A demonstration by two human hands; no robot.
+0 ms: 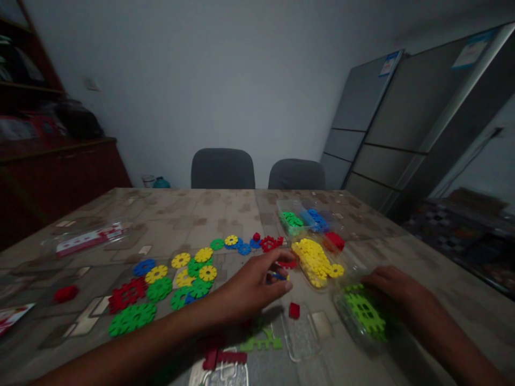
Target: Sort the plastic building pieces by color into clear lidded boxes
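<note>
My left hand (261, 279) is above the middle of the table, its thumb and forefinger apart and curved. Between them shows a small blue piece (278, 276) with a yellow end; whether it touches the fingers I cannot tell. Beyond the fingertips are yellow snowflake pieces (311, 257) in a clear tub. My right hand (390, 284) curls over the far right edge of a clear plastic tub (350, 327), which holds light green square pieces (366, 313); its thumb is hidden. A red block (294, 310) lies below my left hand, near a clear lid (301, 338).
Joined snowflake discs (197, 268) in green, yellow and blue spread to the left. Tubs of green pieces (292, 219) and blue pieces (317, 220) stand farther back. Dark red pieces (223, 358) lie at the front. Two grey chairs (223, 169) stand behind the table.
</note>
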